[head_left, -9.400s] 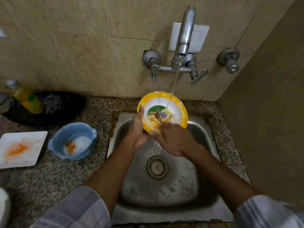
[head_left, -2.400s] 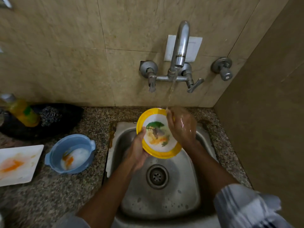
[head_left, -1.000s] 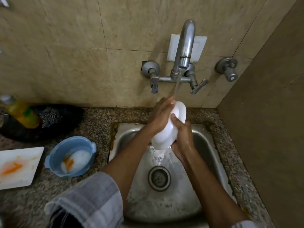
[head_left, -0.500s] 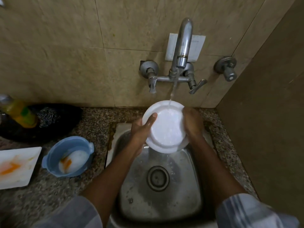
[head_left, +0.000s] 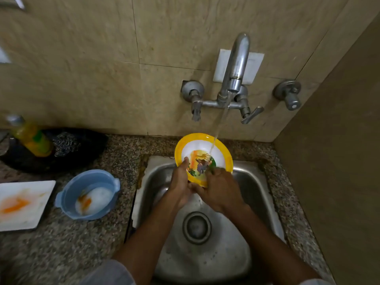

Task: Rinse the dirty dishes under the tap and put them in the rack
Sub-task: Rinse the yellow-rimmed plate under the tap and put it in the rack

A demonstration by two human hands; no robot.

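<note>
A yellow-rimmed plate [head_left: 221,154] with a cartoon picture is tilted toward me over the back of the steel sink [head_left: 265,202]. Water from the tap [head_left: 236,64] streams onto its face. My left hand [head_left: 181,182] grips the plate's left lower edge, thumb on the rim. My right hand [head_left: 221,189] lies on the plate's lower right, fingers on its inner face. A dirty blue bowl [head_left: 67,194] with orange smears and a stained white square plate [head_left: 39,192] wait on the counter at left. No rack is in view.
A yellow-green bottle [head_left: 30,138] and a steel scrubber [head_left: 66,144] sit on a black pan [head_left: 92,147] at the back left. The granite counter [head_left: 61,249] surrounds the sink. A wall closes in on the right. A separate valve [head_left: 289,96] juts from the tiles.
Half a second ago the plate's white underside faced me; it has since been flipped so the pictured face is under the stream. Both hands shifted to its lower edge.
</note>
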